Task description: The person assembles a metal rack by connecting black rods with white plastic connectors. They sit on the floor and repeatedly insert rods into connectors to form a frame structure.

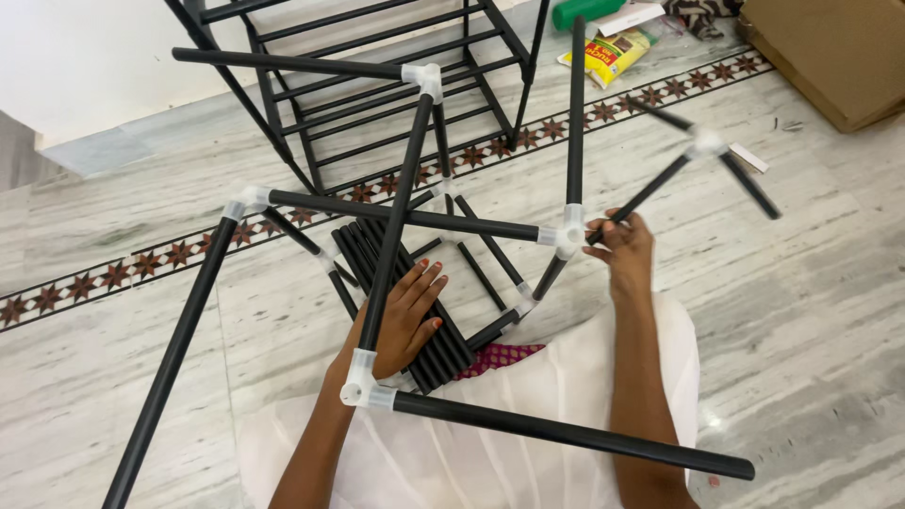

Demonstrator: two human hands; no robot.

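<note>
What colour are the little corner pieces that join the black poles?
The corner connectors are translucent white, clearest in the head view beside the right hand.

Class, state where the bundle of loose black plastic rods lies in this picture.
In the head view, the bundle of loose black plastic rods lies on the marble floor at centre, under the left hand, inside the rod frame.
</note>
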